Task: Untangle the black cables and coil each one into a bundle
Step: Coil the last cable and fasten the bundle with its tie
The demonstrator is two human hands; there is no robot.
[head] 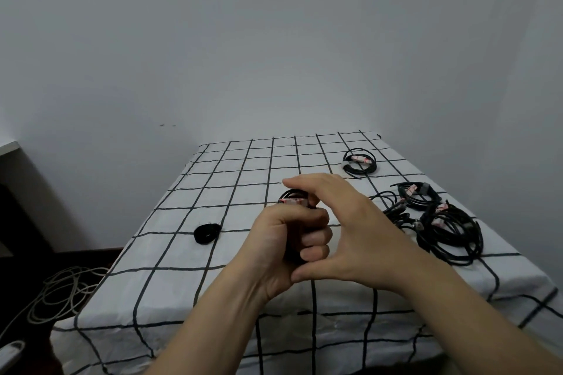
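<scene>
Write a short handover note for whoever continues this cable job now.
Left hand grips a coiled cable above the table. Right hand arches over it, fingertips at the coil's top; its grip is unclear.
Done: one coiled bundle at the far right. A small black roll lies at the left.
Left to do: finish this coil, then untangle the tangled pile on the right.

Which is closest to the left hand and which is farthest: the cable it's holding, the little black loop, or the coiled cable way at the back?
1. The held cable: gripped in the left hand itself.
2. The little black loop: on the cloth, just to the left of that hand.
3. The coiled cable: far back on the right.
</scene>
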